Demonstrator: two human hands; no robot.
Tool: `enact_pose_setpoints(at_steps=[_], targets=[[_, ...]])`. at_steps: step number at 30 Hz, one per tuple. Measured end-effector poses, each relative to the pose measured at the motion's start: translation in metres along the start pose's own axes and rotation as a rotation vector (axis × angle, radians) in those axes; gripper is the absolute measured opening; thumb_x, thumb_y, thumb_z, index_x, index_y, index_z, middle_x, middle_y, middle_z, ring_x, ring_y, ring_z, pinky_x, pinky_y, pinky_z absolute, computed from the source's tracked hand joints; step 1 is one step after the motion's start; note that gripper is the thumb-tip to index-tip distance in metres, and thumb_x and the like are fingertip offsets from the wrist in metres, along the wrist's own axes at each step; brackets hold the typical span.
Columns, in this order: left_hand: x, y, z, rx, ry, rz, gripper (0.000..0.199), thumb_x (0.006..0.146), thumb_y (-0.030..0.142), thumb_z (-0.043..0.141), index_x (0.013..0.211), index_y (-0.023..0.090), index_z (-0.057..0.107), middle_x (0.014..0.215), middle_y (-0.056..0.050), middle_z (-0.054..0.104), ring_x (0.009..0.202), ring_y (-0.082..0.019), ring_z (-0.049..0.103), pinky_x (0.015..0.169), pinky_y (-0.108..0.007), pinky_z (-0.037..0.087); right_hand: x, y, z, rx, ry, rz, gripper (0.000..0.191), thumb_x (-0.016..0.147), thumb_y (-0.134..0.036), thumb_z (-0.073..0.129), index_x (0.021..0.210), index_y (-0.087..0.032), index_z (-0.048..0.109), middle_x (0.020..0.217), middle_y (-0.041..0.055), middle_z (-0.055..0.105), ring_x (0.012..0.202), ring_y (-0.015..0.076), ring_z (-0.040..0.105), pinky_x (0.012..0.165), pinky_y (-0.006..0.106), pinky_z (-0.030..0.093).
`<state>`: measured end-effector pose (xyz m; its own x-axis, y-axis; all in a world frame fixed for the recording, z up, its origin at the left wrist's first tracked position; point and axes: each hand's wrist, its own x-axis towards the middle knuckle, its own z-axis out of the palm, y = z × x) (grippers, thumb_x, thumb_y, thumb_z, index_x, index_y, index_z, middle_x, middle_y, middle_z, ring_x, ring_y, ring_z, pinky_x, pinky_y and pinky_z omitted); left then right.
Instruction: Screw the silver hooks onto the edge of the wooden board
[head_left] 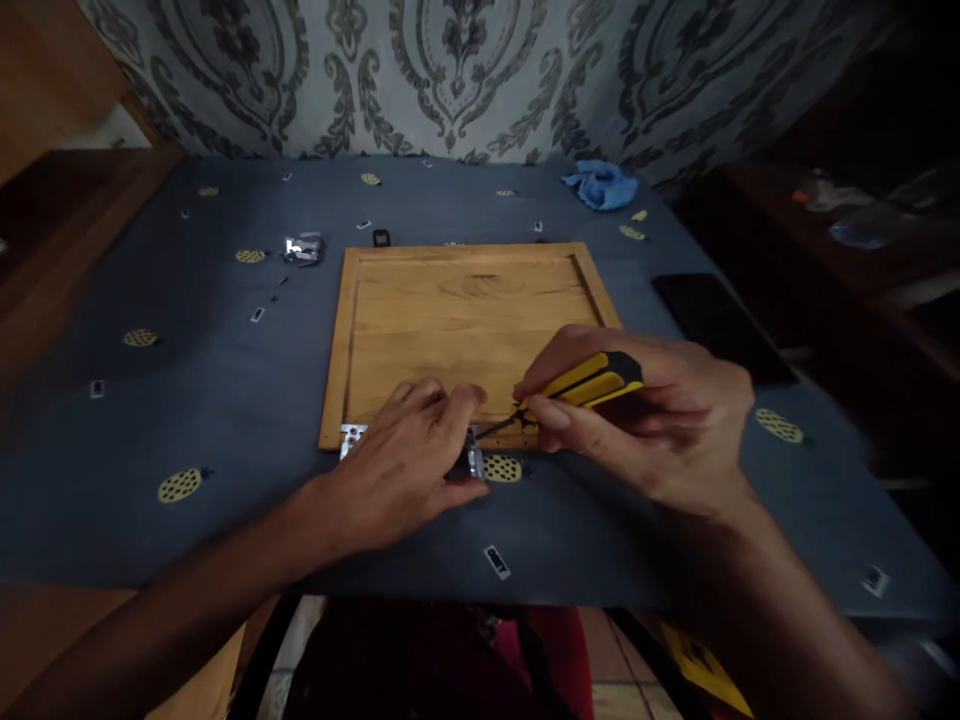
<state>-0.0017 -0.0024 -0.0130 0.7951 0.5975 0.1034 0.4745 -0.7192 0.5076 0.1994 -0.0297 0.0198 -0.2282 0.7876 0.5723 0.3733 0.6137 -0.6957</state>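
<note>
A framed wooden panel (450, 320), like a small cabinet door, lies flat on the table. My right hand (652, 420) grips a yellow and black screwdriver (585, 385), its shaft slanting down to the left. The tip meets a shiny metal hinge (475, 455) at the panel's near edge. Against that edge, my left hand (409, 455) has its fingers curled over the wood, with forefinger and thumb around the hinge. More bright metal with screw holes (352, 436) shows left of my left hand; whether it belongs to a second hinge is hidden.
Another metal hinge (303, 248) and small dark bits (274, 296) lie left of the panel on the blue patterned tablecloth (225, 400). A black flat device (720, 325) sits at right. A crumpled blue cloth (602, 186) is at the back, near the patterned curtain (465, 80).
</note>
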Motion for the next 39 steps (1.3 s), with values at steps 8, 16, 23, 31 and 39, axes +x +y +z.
enact_pose_setpoints(at_steps=[8, 16, 23, 31, 39], targets=[[0.0015, 0.0016, -0.0023, 0.000, -0.033, -0.009, 0.051, 0.081, 0.032, 0.078, 0.117, 0.020, 0.044, 0.109, -0.008, 0.065, 0.112, -0.031, 0.057, 0.092, -0.046, 0.049, -0.0008, -0.0029, 0.0037, -0.052, -0.043, 0.062, 0.011, 0.088, -0.024, 0.071, 0.080, -0.025, 0.063, 0.069, -0.0011, 0.063, 0.058, 0.0150, 0.061, 0.049, 0.031, 0.046], [0.0031, 0.0015, -0.0027, -0.020, -0.043, -0.004, 0.052, 0.081, 0.032, 0.078, 0.118, 0.019, 0.043, 0.106, -0.009, 0.066, 0.112, -0.031, 0.057, 0.092, -0.046, 0.049, 0.0015, -0.0009, -0.0001, -0.032, -0.102, -0.006, 0.010, 0.085, -0.029, 0.076, 0.088, -0.024, 0.067, 0.075, -0.0006, 0.069, 0.064, 0.0151, 0.066, 0.055, 0.028, 0.051], [0.0020, 0.0013, -0.0014, -0.036, -0.027, -0.008, 0.053, 0.082, 0.031, 0.077, 0.121, 0.021, 0.042, 0.107, -0.007, 0.065, 0.114, -0.031, 0.057, 0.092, -0.045, 0.049, -0.0016, -0.0004, 0.0011, -0.112, -0.100, -0.030, 0.011, 0.085, -0.029, 0.076, 0.087, -0.023, 0.066, 0.075, -0.0005, 0.067, 0.062, 0.0143, 0.064, 0.054, 0.028, 0.049], [0.0011, 0.0003, 0.0002, -0.001, 0.008, 0.035, 0.058, 0.079, 0.030, 0.081, 0.122, 0.017, 0.043, 0.107, -0.008, 0.065, 0.110, -0.029, 0.057, 0.092, -0.042, 0.048, -0.0029, -0.0014, 0.0031, -0.067, -0.096, 0.042, 0.010, 0.089, -0.032, 0.071, 0.087, -0.025, 0.065, 0.076, 0.0000, 0.066, 0.062, 0.0154, 0.062, 0.054, 0.031, 0.048], [0.0021, 0.0018, -0.0019, -0.012, -0.030, -0.010, 0.052, 0.080, 0.033, 0.079, 0.116, 0.020, 0.044, 0.105, -0.007, 0.064, 0.109, -0.030, 0.057, 0.090, -0.043, 0.049, 0.0004, -0.0027, -0.0015, -0.041, -0.184, -0.048, 0.007, 0.090, -0.024, 0.070, 0.092, -0.021, 0.064, 0.079, -0.0016, 0.067, 0.071, 0.0113, 0.065, 0.063, 0.025, 0.051]])
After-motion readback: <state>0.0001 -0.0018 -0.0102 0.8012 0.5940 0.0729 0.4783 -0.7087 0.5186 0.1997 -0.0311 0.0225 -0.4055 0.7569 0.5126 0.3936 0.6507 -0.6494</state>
